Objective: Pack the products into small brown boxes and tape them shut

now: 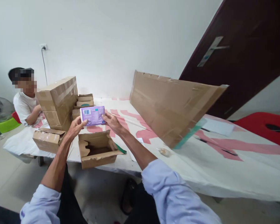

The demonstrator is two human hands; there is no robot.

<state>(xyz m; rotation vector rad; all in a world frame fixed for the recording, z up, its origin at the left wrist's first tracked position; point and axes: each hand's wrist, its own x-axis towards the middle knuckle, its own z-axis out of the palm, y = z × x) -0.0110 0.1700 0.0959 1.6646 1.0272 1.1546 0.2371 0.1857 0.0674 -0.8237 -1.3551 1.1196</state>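
the left hand (76, 127) is closed on one end of a purple packet (92, 115), its thumb against the lower corner. the right hand (113, 123) grips the other end, thumb on the near face. the packet is held up above the open carton (98, 160), not touching it, with a barcode and small print on the side facing the wearer. both forearms come out of rolled light-blue sleeves (171, 183) and pass on either side of the open carton.

the open carton sits at the near edge of the bench (200, 174), which has a white cover with pink-red patches. a green strip (121, 148) lies just beside the open carton's right end. left of the open carton is a smaller brown box (46, 141); behind that and to the open carton's left rises a taped stack of boxes (58, 99). beyond the open carton, near the stack, stand several small cartons (85, 101) in a row. right of the open carton are a small clear bag (164, 151) and, farther back, a large tilted cardboard piece (172, 102). well left of the open carton, past the stack, a person in a white shirt (22, 104) is at the bench; a red chair (263, 124) stands far to its right.
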